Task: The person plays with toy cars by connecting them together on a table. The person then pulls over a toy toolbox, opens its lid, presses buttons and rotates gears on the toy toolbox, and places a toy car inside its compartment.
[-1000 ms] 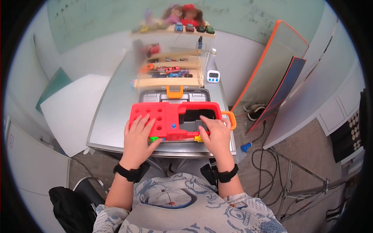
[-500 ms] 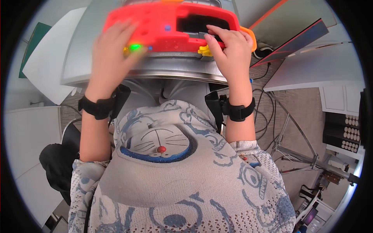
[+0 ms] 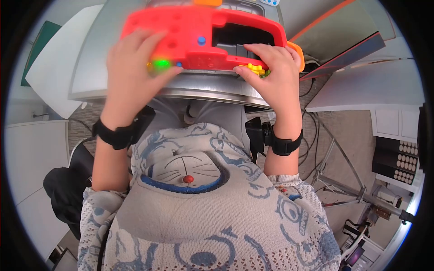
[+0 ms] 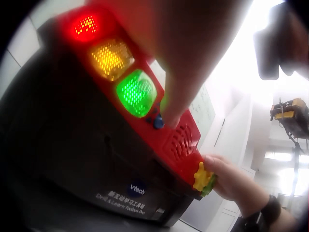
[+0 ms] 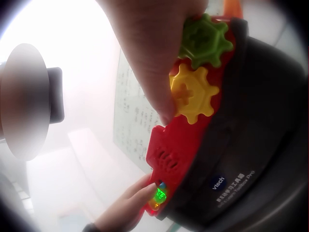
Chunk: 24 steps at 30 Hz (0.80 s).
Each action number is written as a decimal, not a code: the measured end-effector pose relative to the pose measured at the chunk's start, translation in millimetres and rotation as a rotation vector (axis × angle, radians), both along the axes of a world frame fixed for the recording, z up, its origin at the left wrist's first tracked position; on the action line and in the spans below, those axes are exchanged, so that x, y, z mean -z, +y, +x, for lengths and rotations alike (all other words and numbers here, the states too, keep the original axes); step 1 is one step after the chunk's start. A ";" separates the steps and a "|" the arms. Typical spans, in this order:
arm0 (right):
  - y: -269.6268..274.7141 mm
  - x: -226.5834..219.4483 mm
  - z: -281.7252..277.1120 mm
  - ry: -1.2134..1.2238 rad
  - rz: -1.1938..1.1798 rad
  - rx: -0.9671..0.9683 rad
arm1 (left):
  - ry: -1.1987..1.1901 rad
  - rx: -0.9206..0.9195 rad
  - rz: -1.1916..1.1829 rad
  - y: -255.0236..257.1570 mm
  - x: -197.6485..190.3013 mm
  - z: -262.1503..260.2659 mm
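Observation:
A toy toolbox with a red top (image 3: 192,22) and dark body (image 4: 87,145) stands at the table's front edge. My left hand (image 3: 131,67) lies over the top's left part, its thumb at the small blue knob (image 4: 159,121) beside the lit green light (image 4: 137,93). Yellow (image 4: 112,59) and red (image 4: 86,27) lights glow farther along. My right hand (image 3: 278,74) curls over the front rim beside the opening, its thumb against the yellow gear (image 5: 194,94). A green gear (image 5: 205,40) is next to that one, partly covered by the hand.
The metal table's front edge (image 3: 208,95) runs just before my body. An orange handle (image 3: 296,56) sticks out at the box's right side. Right of the table are leaning panels (image 3: 339,56), cables and a metal stand (image 3: 346,180) on the floor.
The head view has tilted down, so the toolbox appears higher in it. My right thumb has moved from the front rim down to the yellow gear. My left hand stays over the box's left part.

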State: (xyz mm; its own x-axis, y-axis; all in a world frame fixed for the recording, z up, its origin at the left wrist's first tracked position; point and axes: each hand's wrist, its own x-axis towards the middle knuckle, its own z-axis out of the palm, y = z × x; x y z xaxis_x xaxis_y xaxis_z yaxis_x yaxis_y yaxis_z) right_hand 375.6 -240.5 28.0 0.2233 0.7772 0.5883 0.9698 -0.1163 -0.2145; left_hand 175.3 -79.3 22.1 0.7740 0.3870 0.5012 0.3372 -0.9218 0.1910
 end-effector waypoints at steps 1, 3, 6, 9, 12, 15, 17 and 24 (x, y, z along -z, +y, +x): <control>-1.1 -2.3 -0.8 0.029 -0.075 0.023 | -0.019 -0.057 0.037 -3.9 1.1 3.9; -2.0 -7.9 -4.1 0.040 -0.176 0.059 | -0.028 -0.143 0.055 -7.5 3.6 6.3; 2.5 -11.0 -8.5 0.006 -0.184 0.037 | -0.030 -0.155 0.030 -10.3 2.5 5.5; 8.6 -8.8 -18.9 -0.004 -0.180 0.076 | -0.032 -0.160 -0.006 -12.4 0.8 5.0; 11.4 -10.8 -21.7 0.011 -0.164 0.110 | -0.036 -0.158 -0.016 -13.2 1.1 4.7; 9.7 -11.3 -21.3 0.014 -0.158 0.120 | -0.034 -0.145 -0.042 -14.1 -0.5 4.1; 9.5 -11.0 -20.9 0.009 -0.149 0.122 | -0.032 -0.140 -0.037 -13.6 0.2 3.7; 9.7 -10.9 -22.0 -0.002 -0.127 0.128 | 0.002 -0.043 -0.040 -6.1 -4.3 -5.7</control>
